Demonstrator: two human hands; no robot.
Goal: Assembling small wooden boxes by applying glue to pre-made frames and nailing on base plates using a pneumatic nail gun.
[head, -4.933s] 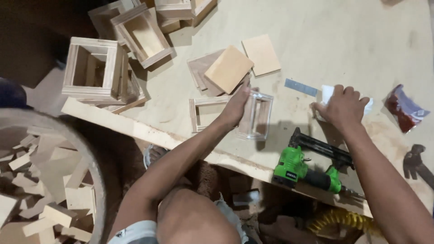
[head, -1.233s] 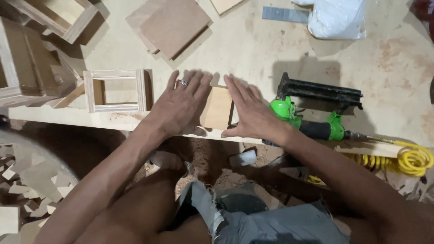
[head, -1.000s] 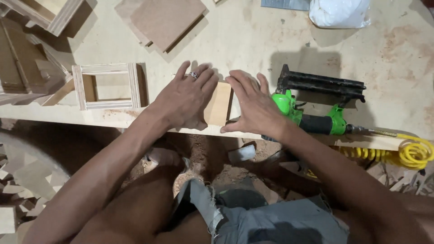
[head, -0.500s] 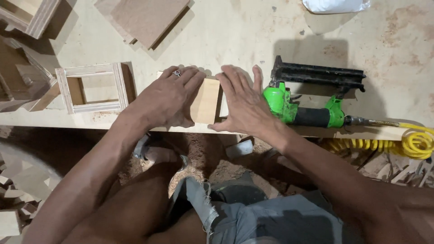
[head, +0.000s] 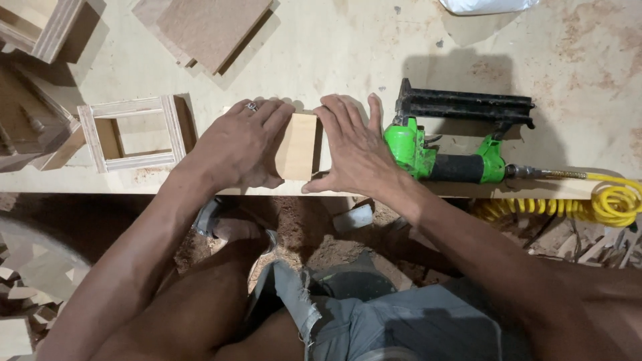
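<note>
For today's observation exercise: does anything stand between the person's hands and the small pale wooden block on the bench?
Nothing visible does. The left hand and right hand both rest directly on the small pale wooden block, one on each side.

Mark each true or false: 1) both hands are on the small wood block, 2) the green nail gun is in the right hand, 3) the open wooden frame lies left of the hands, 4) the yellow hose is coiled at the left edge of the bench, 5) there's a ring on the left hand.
1) True. The left hand and right hand press flat against either side of the small wood block.
2) False. The green nail gun lies on the bench, just right of the right hand, unheld.
3) True. The open wooden frame lies left of the left hand.
4) False. The yellow hose coils at the right.
5) True. A ring sits on a left-hand finger.
</note>
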